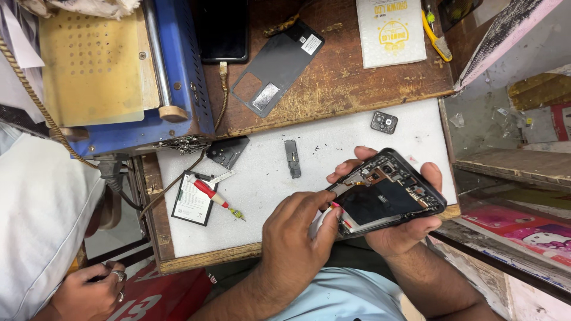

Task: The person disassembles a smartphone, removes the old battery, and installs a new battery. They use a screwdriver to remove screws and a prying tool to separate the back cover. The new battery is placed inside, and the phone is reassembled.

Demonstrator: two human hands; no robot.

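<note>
With its back cover [278, 66] off, the phone [385, 193] lies open in the right hand [399, 229] above the table [333, 148].
Battery [193, 199], small parts already out; left hand [294, 246] fingers pinch a pink-tipped piece at the frame, right fingers clamp the phone.

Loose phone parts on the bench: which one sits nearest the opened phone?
The small square camera module, on the white mat just above the opened phone held in the right hand. The narrow dark strip, battery and grey back cover lie farther left.
</note>
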